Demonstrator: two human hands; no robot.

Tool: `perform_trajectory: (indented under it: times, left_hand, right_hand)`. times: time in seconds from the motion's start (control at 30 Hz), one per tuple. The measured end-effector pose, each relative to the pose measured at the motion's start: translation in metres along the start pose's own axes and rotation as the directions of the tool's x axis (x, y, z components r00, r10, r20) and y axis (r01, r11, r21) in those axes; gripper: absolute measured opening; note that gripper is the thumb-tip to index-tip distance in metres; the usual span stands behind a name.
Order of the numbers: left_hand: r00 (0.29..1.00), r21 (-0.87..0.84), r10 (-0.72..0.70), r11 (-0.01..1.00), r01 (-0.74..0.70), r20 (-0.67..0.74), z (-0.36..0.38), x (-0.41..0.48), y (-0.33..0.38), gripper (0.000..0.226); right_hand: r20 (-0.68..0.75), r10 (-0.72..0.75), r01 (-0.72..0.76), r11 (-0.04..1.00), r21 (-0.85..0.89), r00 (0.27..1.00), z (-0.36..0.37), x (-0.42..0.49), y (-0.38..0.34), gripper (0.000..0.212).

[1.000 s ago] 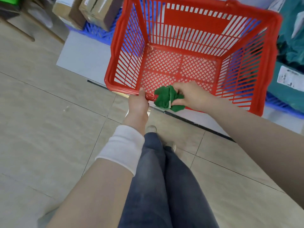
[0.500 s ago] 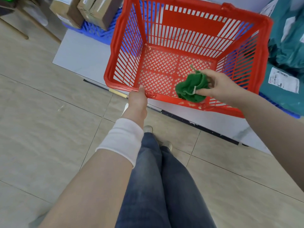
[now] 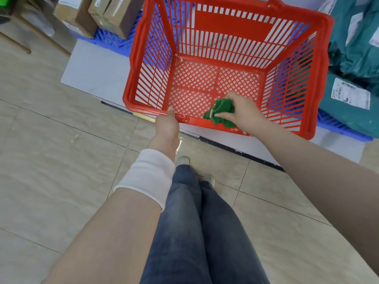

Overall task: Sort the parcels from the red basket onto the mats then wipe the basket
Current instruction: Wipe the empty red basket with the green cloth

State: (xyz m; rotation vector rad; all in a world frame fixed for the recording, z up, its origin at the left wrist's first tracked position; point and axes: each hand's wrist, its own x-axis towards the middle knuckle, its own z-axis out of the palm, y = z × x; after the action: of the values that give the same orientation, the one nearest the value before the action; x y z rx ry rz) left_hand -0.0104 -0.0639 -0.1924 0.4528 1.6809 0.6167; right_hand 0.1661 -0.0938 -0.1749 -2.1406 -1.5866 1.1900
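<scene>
Right hand slid green cloth back along basket rim

wrist: white band; legs: blue jeans; feet: shoes, seemingly pale

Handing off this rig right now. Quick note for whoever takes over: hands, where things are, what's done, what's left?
Left hand: grips the near rim of the red basket, steadying it.
Right hand: holds a bunched green cloth at the inside of the near wall, by the rim.
Parcels: brown boxes on the blue mat at the left; teal bags on the blue mat at the right. None visible in the basket.
Done: sorting, by the look of it.
Left: wiping the basket; which parts are already wiped cannot be told.
</scene>
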Motion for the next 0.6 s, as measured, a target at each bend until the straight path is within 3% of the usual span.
perform_trajectory:
  times: [0.07, 0.13, 0.23, 0.3, 0.4, 0.5, 0.6]
  left_hand:
    - [1.000, 0.000, 0.002, 1.000, -0.002, 0.000, 0.000, 0.000, 0.000, 0.032]
    - [1.000, 0.017, -0.003, 1.000, 0.003, -0.004, 0.000, 0.001, 0.000, 0.032]
    - [1.000, -0.013, -0.020, 1.000, 0.020, 0.005, -0.001, 0.002, 0.000, 0.021]
    - [0.999, -0.069, -0.045, 0.997, 0.045, 0.008, 0.000, -0.001, 0.001, 0.018]
    - [0.998, -0.130, -0.061, 0.990, 0.062, 0.011, 0.001, -0.005, 0.003, 0.013]
    - [0.998, -0.142, -0.065, 0.988, 0.065, 0.004, 0.001, -0.008, 0.004, 0.016]
    - [0.998, -0.163, -0.063, 0.985, 0.065, 0.016, 0.001, -0.010, 0.005, 0.022]
  right_hand:
    - [-0.021, 0.111, -0.107, 0.986, 0.127, 0.994, -0.006, 0.008, 0.001, 0.038]
    - [0.058, 0.165, -0.175, 0.940, 0.293, 0.985, -0.015, 0.008, 0.002, 0.029]
    - [0.321, 0.058, -0.115, 0.980, 0.162, 0.945, -0.015, 0.000, -0.008, 0.014]
    - [0.389, -0.024, 0.001, 0.998, 0.060, 0.921, -0.007, -0.002, -0.014, 0.023]
    - [0.338, -0.082, 0.078, 0.997, 0.024, 0.937, -0.003, -0.003, -0.023, 0.037]
    - [0.257, -0.132, 0.128, 0.991, 0.029, 0.957, -0.006, -0.010, -0.023, 0.036]
    - [0.276, -0.129, 0.122, 0.992, 0.042, 0.953, -0.024, -0.018, -0.019, 0.031]
